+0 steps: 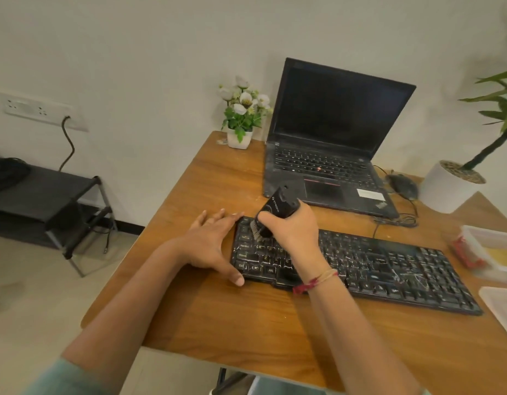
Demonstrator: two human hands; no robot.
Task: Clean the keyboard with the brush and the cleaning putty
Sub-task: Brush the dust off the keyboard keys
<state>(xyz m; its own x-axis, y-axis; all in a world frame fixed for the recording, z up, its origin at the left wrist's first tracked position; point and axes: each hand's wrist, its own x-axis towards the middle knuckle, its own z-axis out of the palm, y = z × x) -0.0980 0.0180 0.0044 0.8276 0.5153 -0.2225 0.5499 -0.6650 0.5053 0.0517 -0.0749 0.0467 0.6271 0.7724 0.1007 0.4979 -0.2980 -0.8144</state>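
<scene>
Your left hand point(209, 243) lies flat on the brown wood-grain table point(246, 323). Its fingers are straight and spread, closed on nothing. The fingertips touch the far left corner of the long black plastic keyboard point(389, 266), and the thumb presses its near left corner.

Just right of that hand, the brush point(280, 205) stands tilted over the keyboard's upper-left keys. It has a stubby black body with a smooth matte casing and faint pale lettering. A short tuft of grey bristles meets the keys below your fingers.

Your right hand point(292, 232) is wrapped tightly round the lower part of the brush body, fingers curled about it. The top of the casing juts out towards the laptop. A red and beige thread band circles that wrist.

The keyboard runs rightward at a slant across the table. Its low square keys are marked with pale streaks and specks, heaviest towards the right.

At the right edge sits a clear plastic container point(497, 252) with something yellow inside. You cannot tell from this view whether it is the putty.

Behind stands an open black laptop point(332, 138) with a dark screen.
</scene>
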